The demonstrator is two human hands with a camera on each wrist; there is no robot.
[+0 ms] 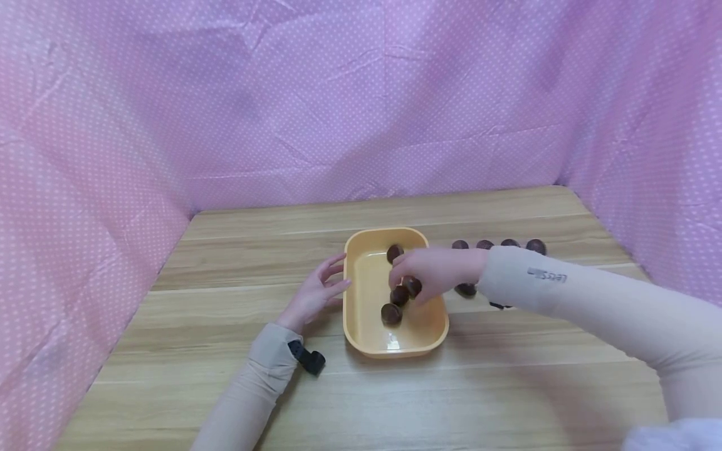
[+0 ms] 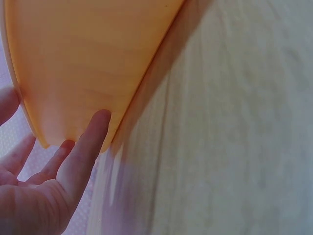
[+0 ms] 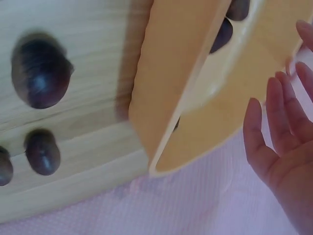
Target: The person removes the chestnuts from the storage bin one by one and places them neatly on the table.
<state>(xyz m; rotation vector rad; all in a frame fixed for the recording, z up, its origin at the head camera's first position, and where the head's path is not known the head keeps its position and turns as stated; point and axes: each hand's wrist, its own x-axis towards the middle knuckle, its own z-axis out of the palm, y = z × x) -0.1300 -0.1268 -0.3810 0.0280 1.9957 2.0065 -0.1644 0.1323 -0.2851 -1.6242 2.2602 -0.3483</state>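
Observation:
A yellow plastic box [image 1: 395, 354] stands on the table with several glossy brown chestnuts [image 1: 392, 314] inside. My left hand [image 1: 314, 295] is at the box's left side, its fingers [image 2: 83, 152] extended along the outer wall and rim. Over the right part of the box hovers my right hand [image 1: 434, 270], palm bare and fingers spread loosely in the right wrist view. One chestnut [image 1: 412, 286] shows right beside its fingers in the head view. To the right of the box lie more chestnuts [image 3: 41, 71], partly hidden by the right forearm in the head view.
The wooden table [image 1: 225, 351] carries the box near its middle. Pink dotted cloth [image 1: 361, 113] hangs behind it and along both sides. A row of chestnuts [image 1: 510, 243] lies behind the right sleeve. A black strap [image 1: 307, 358] sits on the left wrist.

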